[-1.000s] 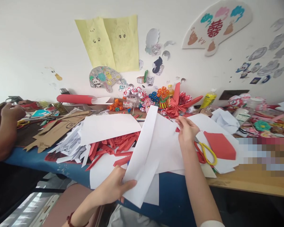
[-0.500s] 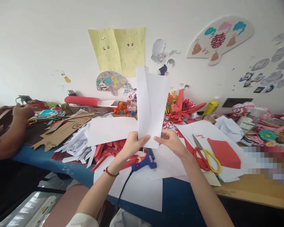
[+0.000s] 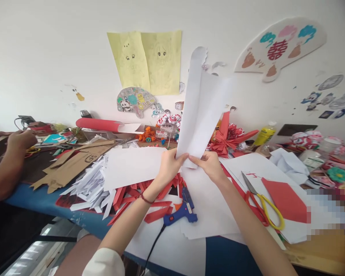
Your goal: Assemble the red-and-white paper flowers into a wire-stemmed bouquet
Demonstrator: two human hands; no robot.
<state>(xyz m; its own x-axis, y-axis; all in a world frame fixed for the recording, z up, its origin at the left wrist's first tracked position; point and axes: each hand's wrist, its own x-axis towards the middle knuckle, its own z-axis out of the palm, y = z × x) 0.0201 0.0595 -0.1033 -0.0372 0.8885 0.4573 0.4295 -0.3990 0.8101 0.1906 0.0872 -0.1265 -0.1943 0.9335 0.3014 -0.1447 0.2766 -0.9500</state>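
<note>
A folded sheet of white paper (image 3: 201, 111) stands upright in front of me, leaning a little to the right at its top. My left hand (image 3: 172, 163) pinches its lower left corner, thumb in front. At the lower right edge my right hand (image 3: 208, 163) grips the same sheet, the two thumbs nearly meeting. The blue glue gun (image 3: 179, 212) lies on white paper below my hands, its cord running towards me. Scissors with red and yellow handles (image 3: 264, 207) rest on papers near my right forearm.
Piled white paper strips (image 3: 89, 184), red paper strips (image 3: 158, 211) and cut cardboard (image 3: 71, 165) lie to the left. A red paper bow (image 3: 225, 138) and a yellow bottle (image 3: 264, 134) stand at the back. Another person's hand (image 3: 21, 143) holds something at far left.
The white paper has risen and tilted to the right, with both hands still pinching its lower end. My view has shifted slightly.
</note>
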